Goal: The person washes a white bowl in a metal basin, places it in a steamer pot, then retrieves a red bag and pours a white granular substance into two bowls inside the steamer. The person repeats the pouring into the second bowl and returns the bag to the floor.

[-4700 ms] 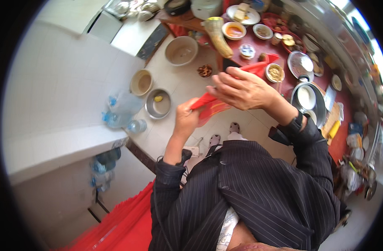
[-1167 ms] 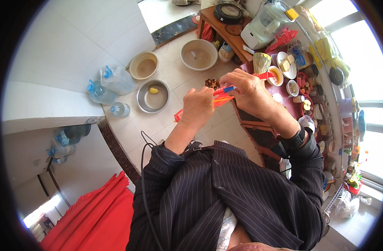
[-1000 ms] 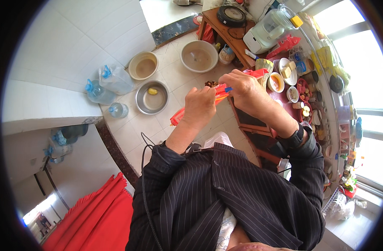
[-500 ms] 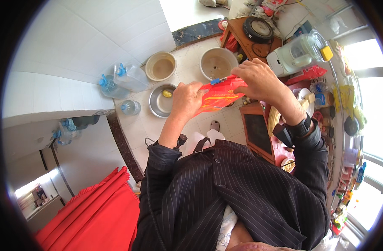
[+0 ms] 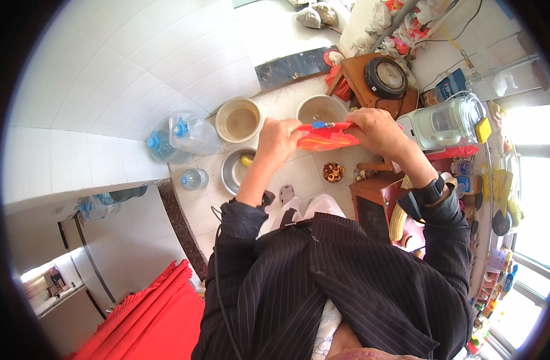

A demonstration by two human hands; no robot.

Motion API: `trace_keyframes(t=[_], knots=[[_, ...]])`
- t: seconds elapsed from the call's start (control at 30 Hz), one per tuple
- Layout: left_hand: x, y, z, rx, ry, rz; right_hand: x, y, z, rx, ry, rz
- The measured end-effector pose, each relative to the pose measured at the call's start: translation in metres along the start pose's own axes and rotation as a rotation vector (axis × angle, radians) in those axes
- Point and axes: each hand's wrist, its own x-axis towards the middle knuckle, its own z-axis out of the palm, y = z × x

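I hold a red plastic bag [image 5: 327, 141] stretched between my two hands, above the tiled floor. My left hand [image 5: 277, 141] is closed on the bag's left end. Its right end is gripped by my right hand [image 5: 375, 128]. A small blue clip [image 5: 318, 125] sits on the far edge, between the hands. The bag is tilted, so little of its printed front shows, and its contents are hidden. Below and left of it, partly behind my left forearm, a steel basin [image 5: 227, 174] contains a yellow object [image 5: 246, 161].
Two cream buckets, one at left [image 5: 239, 120] and another at right [image 5: 305, 108], stand beyond my hands. Clear plastic jugs [image 5: 194, 135] line the left wall. A bowl of brown pieces [image 5: 333, 172] rests on the floor. At right are a wooden stool [image 5: 353, 66] and a blender-like appliance [image 5: 443, 123].
The bag has tipped from showing its printed front to a narrower, more level view, with both hands still on it. The floor bowl has come into sight, and the whole view has shifted slightly.
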Motion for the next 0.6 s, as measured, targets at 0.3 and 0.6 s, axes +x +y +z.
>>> trace_keyframes(t=[0.3,0.6], knots=[[0.124,-0.039,-0.045,-0.049,0.338,0.005,0.098,0.065,-0.034,0.501,0.121,0.271],[0.242,-0.034,-0.111,-0.226,0.62,-0.063,0.197,0.129,-0.003,0.266,0.196,0.272]])
